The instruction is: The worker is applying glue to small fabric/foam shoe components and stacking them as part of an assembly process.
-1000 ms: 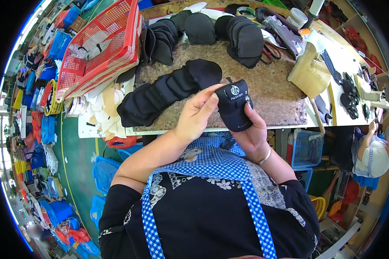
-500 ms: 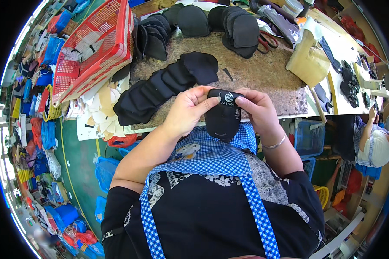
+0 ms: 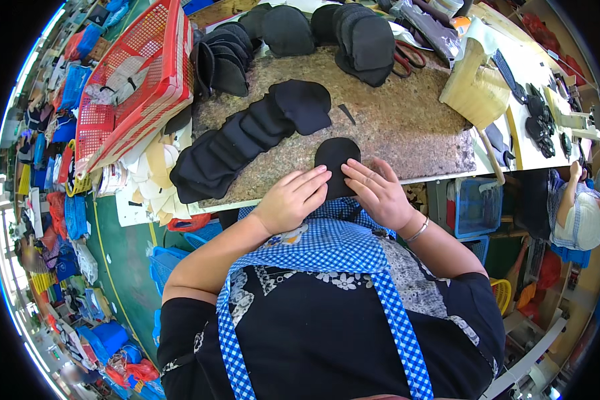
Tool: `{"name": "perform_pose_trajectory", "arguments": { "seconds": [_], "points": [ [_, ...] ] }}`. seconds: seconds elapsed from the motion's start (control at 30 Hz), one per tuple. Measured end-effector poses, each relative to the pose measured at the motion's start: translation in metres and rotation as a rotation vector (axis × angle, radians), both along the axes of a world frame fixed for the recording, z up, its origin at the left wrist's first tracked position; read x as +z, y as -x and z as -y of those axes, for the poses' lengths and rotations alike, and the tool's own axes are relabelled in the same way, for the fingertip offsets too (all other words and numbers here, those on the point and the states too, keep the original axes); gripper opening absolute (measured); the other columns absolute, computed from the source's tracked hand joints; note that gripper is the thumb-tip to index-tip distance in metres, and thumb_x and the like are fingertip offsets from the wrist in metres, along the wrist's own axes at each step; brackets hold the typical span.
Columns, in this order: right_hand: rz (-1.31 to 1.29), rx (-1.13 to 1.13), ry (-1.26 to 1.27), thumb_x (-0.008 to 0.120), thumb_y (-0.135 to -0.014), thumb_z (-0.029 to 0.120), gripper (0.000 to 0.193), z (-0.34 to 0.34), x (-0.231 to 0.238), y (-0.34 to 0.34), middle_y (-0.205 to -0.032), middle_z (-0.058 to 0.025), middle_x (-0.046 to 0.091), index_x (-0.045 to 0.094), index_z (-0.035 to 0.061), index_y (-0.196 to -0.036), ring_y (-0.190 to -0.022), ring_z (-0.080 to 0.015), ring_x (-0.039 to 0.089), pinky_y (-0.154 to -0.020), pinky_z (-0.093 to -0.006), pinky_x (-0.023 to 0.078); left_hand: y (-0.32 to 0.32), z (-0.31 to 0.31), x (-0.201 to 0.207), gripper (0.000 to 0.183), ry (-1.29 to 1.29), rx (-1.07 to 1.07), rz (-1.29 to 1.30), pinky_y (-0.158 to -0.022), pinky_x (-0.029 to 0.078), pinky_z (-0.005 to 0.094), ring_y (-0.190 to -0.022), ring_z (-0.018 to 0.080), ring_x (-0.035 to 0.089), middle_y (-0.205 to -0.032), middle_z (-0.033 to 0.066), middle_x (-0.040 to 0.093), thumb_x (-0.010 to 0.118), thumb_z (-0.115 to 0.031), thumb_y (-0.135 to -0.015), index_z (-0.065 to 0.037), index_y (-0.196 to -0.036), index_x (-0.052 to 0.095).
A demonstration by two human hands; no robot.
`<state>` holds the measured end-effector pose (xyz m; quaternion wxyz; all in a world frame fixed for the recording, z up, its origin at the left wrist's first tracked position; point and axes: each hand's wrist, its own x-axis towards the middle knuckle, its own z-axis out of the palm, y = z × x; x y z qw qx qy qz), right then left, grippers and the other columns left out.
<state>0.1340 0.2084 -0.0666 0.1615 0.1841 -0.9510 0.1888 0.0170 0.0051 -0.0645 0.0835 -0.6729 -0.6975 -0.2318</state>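
A black fabric piece with a rounded top (image 3: 338,152) lies at the table's front edge, its plain dark face up. My left hand (image 3: 296,197) rests on its left side with fingers stretched out flat and together. On its right side lie the straight fingers of my right hand (image 3: 379,192); a bracelet circles that wrist. Neither hand grips it. To the left, a row of overlapping black padded pieces (image 3: 253,130) slants across the brown board (image 3: 407,120). A small dark scrap (image 3: 347,114) sits just beyond the piece under my hands.
Stacks of black pieces (image 3: 370,43) stand along the back, beside red-handled scissors (image 3: 407,59). At left, a red plastic basket (image 3: 177,63) leans over pale cut-outs (image 3: 150,170). A yellowish block (image 3: 477,90) sits at right. Another person (image 3: 573,213) works at far right.
The black piece, held up between both hands with its white printed side showing, now lies on the table edge, plain side up. Both hands opened from pinching to flat.
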Motion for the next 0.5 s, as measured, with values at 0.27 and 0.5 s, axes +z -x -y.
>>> {"name": "perform_pose_trajectory", "arguments": {
  "seconds": [0.27,0.5],
  "points": [
    [0.173,-0.312,-0.116,0.067,-0.063,0.018,0.063,0.001,0.014,0.013,-0.132,-0.0071,0.042,0.047,0.0067,-0.122,-0.128,-0.0251,0.031,-0.104,-0.0481,0.015,0.000,-0.012,0.002,0.025,0.058,0.048,0.035,-0.081,0.044,0.0370,-0.102,0.0257,0.055,-0.109,0.0113,0.056,0.063,-0.010,-0.066,-0.002,-0.087,0.054],
    [-0.313,-0.109,0.133,0.057,-0.065,0.005,0.036,-0.014,0.042,0.038,-0.100,-0.0066,0.060,0.062,0.0068,-0.101,-0.094,-0.0238,0.057,-0.083,-0.0340,0.041,0.035,-0.036,0.048,0.026,-0.242,0.071,0.198,-0.081,0.046,0.0376,-0.095,0.0303,0.058,-0.103,0.0135,0.059,0.057,0.004,-0.064,-0.002,-0.089,0.053]
  ]
}}
